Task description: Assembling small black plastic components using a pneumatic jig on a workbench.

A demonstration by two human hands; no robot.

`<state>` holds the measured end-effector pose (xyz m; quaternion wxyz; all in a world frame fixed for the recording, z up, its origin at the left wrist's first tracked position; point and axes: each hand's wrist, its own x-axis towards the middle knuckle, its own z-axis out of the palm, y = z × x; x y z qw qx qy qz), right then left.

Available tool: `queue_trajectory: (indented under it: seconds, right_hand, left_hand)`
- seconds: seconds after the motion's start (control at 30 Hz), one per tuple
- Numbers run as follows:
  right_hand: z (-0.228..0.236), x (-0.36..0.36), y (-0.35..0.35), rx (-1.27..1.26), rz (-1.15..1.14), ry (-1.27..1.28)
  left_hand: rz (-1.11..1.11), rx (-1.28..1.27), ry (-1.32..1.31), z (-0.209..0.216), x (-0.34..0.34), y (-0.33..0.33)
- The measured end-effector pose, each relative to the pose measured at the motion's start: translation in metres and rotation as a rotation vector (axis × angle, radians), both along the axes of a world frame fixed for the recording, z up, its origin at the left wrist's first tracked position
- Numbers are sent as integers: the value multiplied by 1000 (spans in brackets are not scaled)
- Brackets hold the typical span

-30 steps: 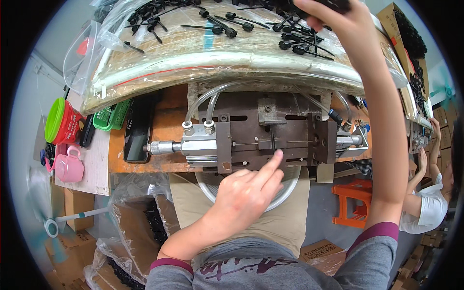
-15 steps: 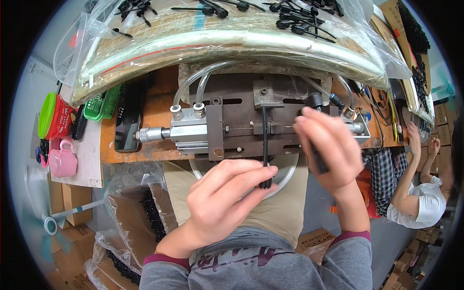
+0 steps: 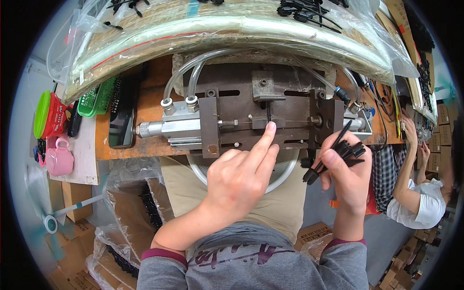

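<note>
My left hand point(image 3: 241, 171) reaches over the front of a dark metal fixture point(image 3: 241, 135). Its index finger is stretched out, the tip at the small centre block point(image 3: 261, 123) just below a thin black rod point(image 3: 268, 111); whether it presses on them I cannot tell. Nothing shows in that hand, though its thumb is hidden. To the right of the fixture's front, my right hand point(image 3: 345, 179) is closed around several black plastic stems with toothed ends point(image 3: 345, 149), which stick out between thumb and fingers at different angles.
Silver cylinders point(image 3: 181, 128) with clear hoses point(image 3: 186, 70) flank the fixture. Behind it, a plastic-covered ledge point(image 3: 232, 29) bears more black pieces point(image 3: 302, 10). A pink mug point(image 3: 60, 157) and green basket point(image 3: 96, 101) stand left. Another person point(image 3: 418, 203) works at right.
My left hand has let go of a long black stem and moved its index finger up to the centre block. My right hand has drawn back from the fixture, turning its held stems into view.
</note>
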<state>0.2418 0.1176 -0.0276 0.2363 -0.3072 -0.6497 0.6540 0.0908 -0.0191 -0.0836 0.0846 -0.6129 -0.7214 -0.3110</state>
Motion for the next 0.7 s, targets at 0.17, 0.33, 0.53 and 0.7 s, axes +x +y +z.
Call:
queue_trajectory:
  seconds: [0.17, 0.33, 0.53, 0.7]
  right_hand:
    - [-3, -6, -7, -151, 67, -57]
    - [-12, -9, -10, -263, 155, -22]
    - [-9, 2, -2, -42, 30, 177]
    - [-4, 7, -10, 53, 10, 215]
  left_hand:
    - [-176, 144, -314, 16, -1, -8]
    - [-339, 181, -383, 25, 3, -14]
    - [-105, 121, -201, 14, 1, -15]
    - [-31, 41, -43, 2, 0, -3]
